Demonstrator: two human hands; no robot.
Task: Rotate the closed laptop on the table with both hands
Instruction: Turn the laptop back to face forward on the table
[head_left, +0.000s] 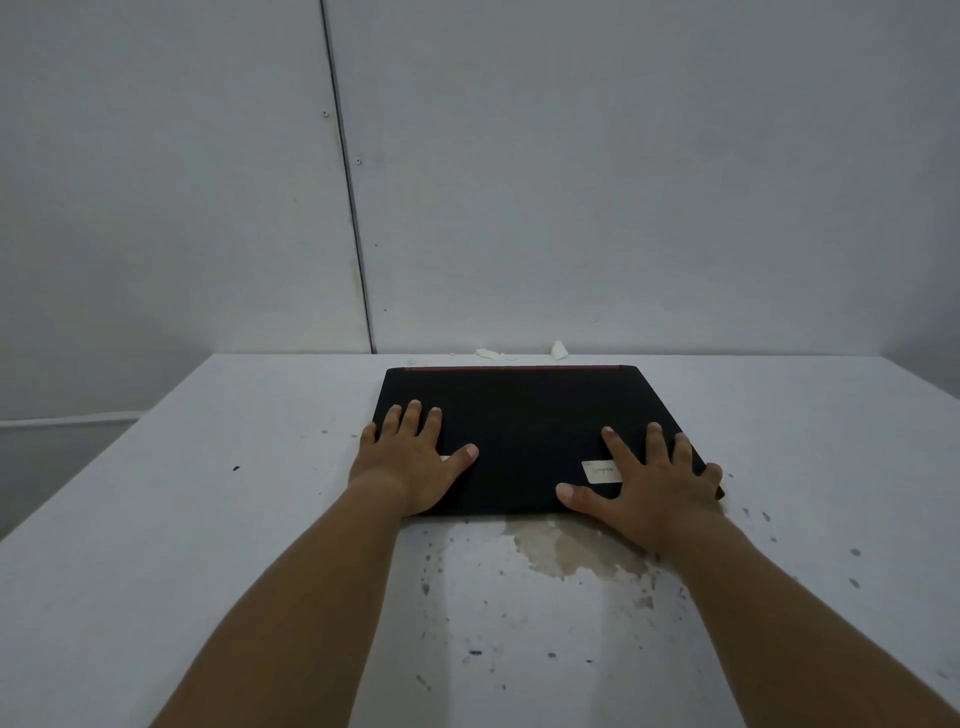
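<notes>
A closed black laptop with a red strip along its far edge lies flat on the white table, near the wall. My left hand rests palm down on the lid's near-left corner, fingers spread. On the near-right corner lies my right hand, also flat with fingers apart, its little finger over the right edge. A white label on the lid sits partly under my right hand.
A brownish stain and dark specks mark the table just in front of the laptop. Scraps of white paper lie at the table's far edge against the grey wall. The table's left edge drops off.
</notes>
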